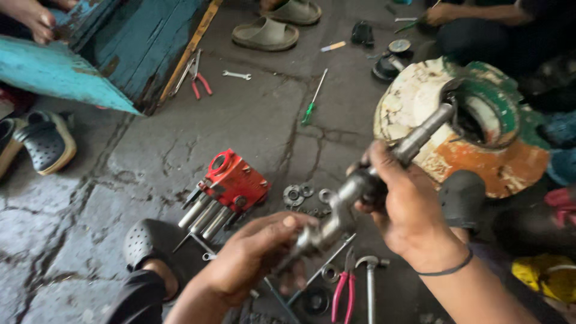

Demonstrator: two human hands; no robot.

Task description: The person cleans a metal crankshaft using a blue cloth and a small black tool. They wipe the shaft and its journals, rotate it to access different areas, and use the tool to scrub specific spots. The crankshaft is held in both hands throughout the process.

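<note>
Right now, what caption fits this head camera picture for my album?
Left hand and right hand grip a metal shaft above a cracked floor strewn with tools.

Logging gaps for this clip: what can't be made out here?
Head view:
- metal shaft: blurred; both ends covered by left hand and right hand.
- washers: too small to distinguish.
- pink-handled pliers: cut by bottom edge.
- seated person: cut by top edge.

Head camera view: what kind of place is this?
Probably an informal repair workshop on the ground: hand tools such as pliers and a screwdriver lie on cracked concrete, and both hands grip a greasy metal shaft.
</note>
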